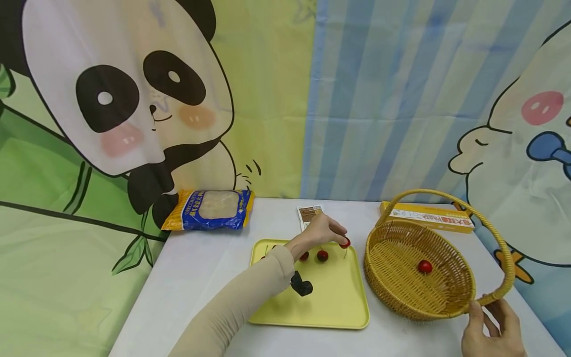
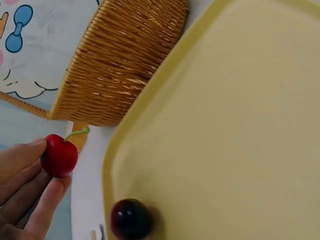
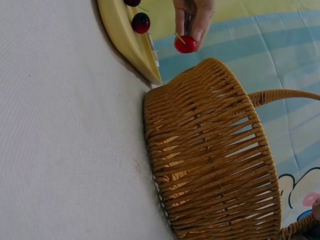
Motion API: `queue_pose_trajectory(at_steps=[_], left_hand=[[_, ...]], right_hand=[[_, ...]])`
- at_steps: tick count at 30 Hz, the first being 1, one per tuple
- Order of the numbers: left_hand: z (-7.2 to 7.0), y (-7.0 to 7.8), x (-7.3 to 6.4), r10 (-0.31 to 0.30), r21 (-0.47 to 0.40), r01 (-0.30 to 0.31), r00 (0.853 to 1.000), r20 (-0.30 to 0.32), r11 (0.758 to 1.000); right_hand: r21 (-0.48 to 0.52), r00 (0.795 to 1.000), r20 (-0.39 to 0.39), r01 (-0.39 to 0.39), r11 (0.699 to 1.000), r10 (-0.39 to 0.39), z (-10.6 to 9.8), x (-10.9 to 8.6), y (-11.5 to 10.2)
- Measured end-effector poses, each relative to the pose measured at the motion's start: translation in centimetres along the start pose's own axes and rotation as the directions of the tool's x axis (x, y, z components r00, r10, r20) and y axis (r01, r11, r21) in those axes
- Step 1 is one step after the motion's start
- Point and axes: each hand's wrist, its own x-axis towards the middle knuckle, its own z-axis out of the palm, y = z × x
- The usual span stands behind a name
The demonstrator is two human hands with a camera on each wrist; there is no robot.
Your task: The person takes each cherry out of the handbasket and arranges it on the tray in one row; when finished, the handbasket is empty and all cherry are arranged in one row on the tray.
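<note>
My left hand (image 1: 322, 230) pinches a red cherry (image 2: 60, 156) by its sides, a green stem sticking out, above the far right corner of the yellow tray (image 1: 334, 302). Dark red cherries lie along the tray's far side, one of them (image 1: 322, 256) just below the hand; my forearm hides part of that row. To the right stands a round wicker basket (image 3: 210, 160) with one red cherry (image 1: 425, 267) inside. My right hand (image 1: 492, 329) grips the basket where the arched handle meets its near rim, thumb on the near side; in the right wrist view only fingertips (image 3: 316, 209) show.
A blue and orange food bag (image 1: 214, 210) lies at the back left. Behind the tray is a small printed packet (image 1: 309, 214). A long yellow box (image 1: 428, 218) lies behind the basket. A cartoon-printed curtain (image 1: 357, 99) hangs along the table's back edge.
</note>
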Motion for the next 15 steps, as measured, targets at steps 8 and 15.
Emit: queue_pose_trajectory(at_steps=[8, 15], left_hand=[[-0.1, -1.8, -0.1, -0.002, 0.072, 0.002, 1.0, -0.006, 0.997], [-0.3, -2.7, -0.2, 0.004, 0.123, -0.005, 1.0, 0.011, 0.992]], right_hand=[[-0.015, 1.0, 0.007, -0.015, 1.0, 0.016, 0.0, 0.1, -0.1], [-0.009, 1.0, 0.001, 0.001, 1.0, -0.001, 0.1, 0.1, 0.1]])
